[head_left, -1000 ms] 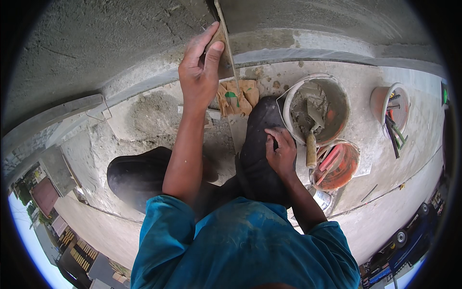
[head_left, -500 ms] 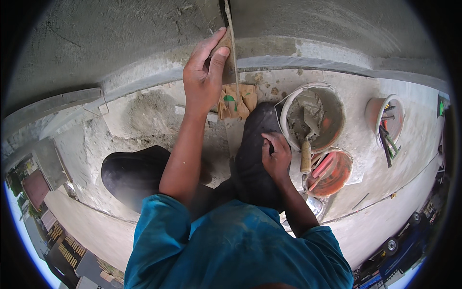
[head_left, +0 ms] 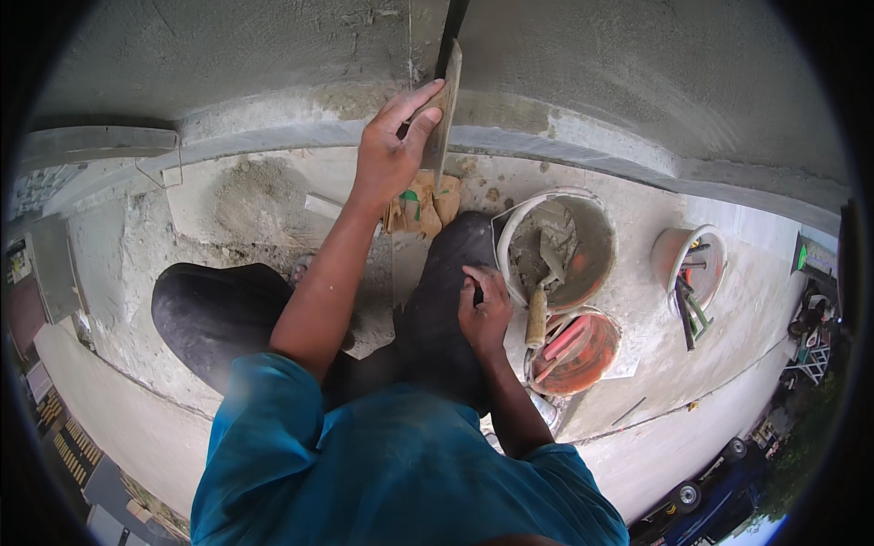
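Note:
My left hand [head_left: 393,150] is raised to the grey plastered wall [head_left: 564,55], its fingers and thumb closed on a thin wooden board [head_left: 446,118] seen nearly edge-on. The board stands close to a dark vertical gap [head_left: 452,32] in the wall. On my right thigh rests my right hand [head_left: 485,314], fingers loosely bent, thumb apart from them, nothing visible in it. Just to its right a bucket [head_left: 596,273] holds wet mortar [head_left: 544,241], with a wooden-handled trowel [head_left: 537,318] lying in it, handle over the rim.
Below the mortar bucket sits an orange-stained bucket [head_left: 601,359] with a red tool [head_left: 566,337]. Another bucket [head_left: 669,250] at right holds hand tools. Crumpled brown paper [head_left: 428,205] lies below the board. A ledge [head_left: 592,136] runs along the wall's foot; loose grit [head_left: 259,196] covers the floor at left.
My left hand and the board have tilted slightly and sit a little lower in the picture. The whole scene has shifted left as my view turned. My right hand stays on the thigh.

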A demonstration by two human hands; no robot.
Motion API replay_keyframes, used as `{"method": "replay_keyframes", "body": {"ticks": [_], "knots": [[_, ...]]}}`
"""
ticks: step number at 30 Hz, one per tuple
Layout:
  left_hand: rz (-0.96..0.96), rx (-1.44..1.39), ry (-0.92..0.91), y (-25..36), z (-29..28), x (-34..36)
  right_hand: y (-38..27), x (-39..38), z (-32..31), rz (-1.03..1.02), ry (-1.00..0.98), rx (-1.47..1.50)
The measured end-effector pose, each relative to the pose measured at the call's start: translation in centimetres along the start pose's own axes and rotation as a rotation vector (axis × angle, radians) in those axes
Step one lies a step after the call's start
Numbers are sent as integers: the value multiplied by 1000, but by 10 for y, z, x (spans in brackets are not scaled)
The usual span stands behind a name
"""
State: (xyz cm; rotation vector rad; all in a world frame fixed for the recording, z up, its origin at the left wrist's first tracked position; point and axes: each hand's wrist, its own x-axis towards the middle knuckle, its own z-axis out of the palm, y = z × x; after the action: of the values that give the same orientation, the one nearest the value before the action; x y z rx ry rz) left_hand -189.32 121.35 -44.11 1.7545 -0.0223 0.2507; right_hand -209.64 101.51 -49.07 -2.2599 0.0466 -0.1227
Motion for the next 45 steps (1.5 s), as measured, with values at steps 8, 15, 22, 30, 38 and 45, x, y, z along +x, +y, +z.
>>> {"method": "replay_keyframes", "body": {"ticks": [8, 15, 22, 30, 38, 45], "knots": [[-165, 60, -119, -20, -7, -51, 0, -1, 1, 25, -16, -10], [-191, 17, -85, -19, -12, -70, -7, -4, 1, 31, -15, 29], [-386, -106, -112, -4, -16, -71, -2, -2, -27, 59, 53, 101], [-646, -457, -134, -20, -51, -109, 37, 26, -122, 544, -271, -569], [-683, -523, -190, -14, -46, -103, 63, 33, -126, 613, -482, -649], [-825, -588, -99, -25, -49, -106, 39, -11, -183, 508, -354, -295]]}}
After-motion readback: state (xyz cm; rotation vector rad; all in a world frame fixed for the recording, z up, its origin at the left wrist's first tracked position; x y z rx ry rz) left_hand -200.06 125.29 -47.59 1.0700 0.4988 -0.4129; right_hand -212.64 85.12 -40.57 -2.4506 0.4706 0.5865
